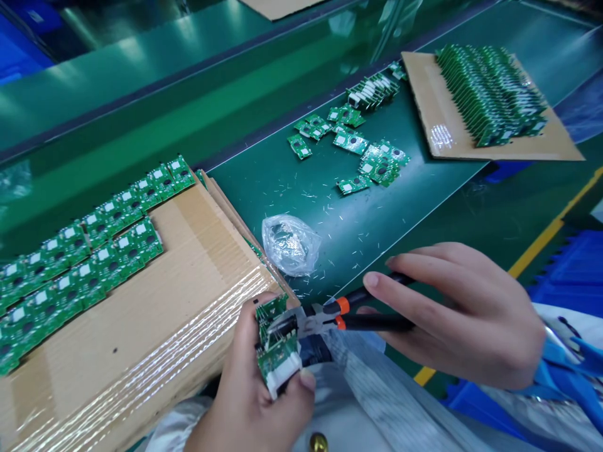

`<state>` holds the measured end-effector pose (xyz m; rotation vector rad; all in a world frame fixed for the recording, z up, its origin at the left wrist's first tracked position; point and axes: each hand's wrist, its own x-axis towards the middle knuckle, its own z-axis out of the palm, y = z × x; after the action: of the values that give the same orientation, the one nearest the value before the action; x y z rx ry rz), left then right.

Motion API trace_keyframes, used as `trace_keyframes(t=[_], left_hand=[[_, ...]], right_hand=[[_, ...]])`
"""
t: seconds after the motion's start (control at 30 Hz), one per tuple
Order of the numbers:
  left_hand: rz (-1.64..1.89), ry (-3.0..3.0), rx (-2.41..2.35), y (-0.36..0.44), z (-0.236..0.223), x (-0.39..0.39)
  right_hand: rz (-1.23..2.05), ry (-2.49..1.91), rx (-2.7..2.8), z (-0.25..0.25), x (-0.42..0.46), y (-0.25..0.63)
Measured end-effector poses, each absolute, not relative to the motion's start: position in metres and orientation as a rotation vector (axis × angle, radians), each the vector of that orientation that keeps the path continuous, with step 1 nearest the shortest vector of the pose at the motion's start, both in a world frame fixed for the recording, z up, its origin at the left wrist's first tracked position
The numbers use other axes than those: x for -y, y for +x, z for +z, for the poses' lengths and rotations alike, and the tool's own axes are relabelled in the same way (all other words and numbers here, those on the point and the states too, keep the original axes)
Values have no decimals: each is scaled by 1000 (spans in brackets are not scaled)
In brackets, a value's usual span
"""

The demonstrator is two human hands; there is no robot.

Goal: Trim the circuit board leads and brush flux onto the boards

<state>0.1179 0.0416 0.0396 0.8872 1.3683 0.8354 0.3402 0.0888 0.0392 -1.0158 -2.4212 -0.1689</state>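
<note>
My left hand (264,389) is closed round a small green circuit board (279,358) with a white connector along its near edge and thin pins on its far part. Fingers of my right hand (461,314) wrap the black handles of a pair of cutting pliers (346,314) with orange bands. The metal jaws reach the right side of the board, among its pins and parts. Whether the jaws touch a pin is too small to tell. A blue strap (565,370) circles my right wrist.
Circuit boards (103,257) lie in rows on a cardboard sheet (188,263) at left. Loose boards (351,141), a clear plastic bag (289,245) and scattered pin clippings (330,220) rest on the green bench (264,169). Boards stand packed (490,94) on cardboard at upper right.
</note>
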Motion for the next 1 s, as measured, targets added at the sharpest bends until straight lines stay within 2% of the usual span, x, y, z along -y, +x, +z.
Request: trace_keyframes(t=[0.3,0.53,0.77,1.0], left_hand=[[786,630,-1133,116,27,-47],[670,614,-979,100,4,-46],[701,631,-1088,105,26,-44],[657,712,-1140,112,41,-42]], right_hand=[[-5,-1203,2418,39,-89,332],[358,-1332,2448,42,-90,342],[-38,-1248,2493,43,-96,347],[-113,-1167,2495,42,-96,340]])
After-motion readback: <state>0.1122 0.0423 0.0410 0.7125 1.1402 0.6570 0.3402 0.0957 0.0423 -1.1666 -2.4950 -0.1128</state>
